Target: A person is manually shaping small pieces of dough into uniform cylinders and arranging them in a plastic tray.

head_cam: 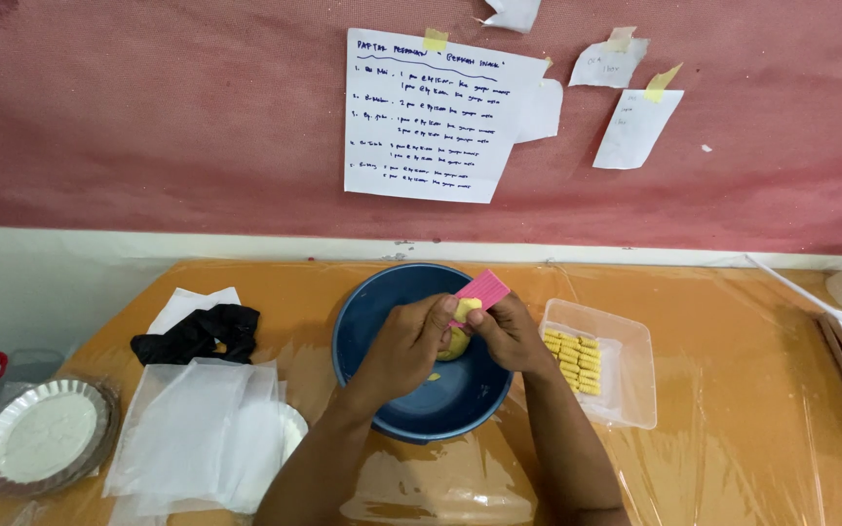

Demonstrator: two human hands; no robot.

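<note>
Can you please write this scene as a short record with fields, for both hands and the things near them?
left hand: holds yellow dough over the blue bowl
right hand: presses dough on a pink ridged board
right of bowl: clear tray with rows of yellow ridged pieces
left of bowl: black cloth, white sheets, fluted foil pan
surface: table under clear plastic

Small home-style food prep spot. Orange plastic-wrapped table [733, 390] lower frame, clear plastic tray of yellow ridged dough pieces [626, 375] centre right, handwritten white paper notes [431, 117] taped on red wall [148, 117] up top.
</note>
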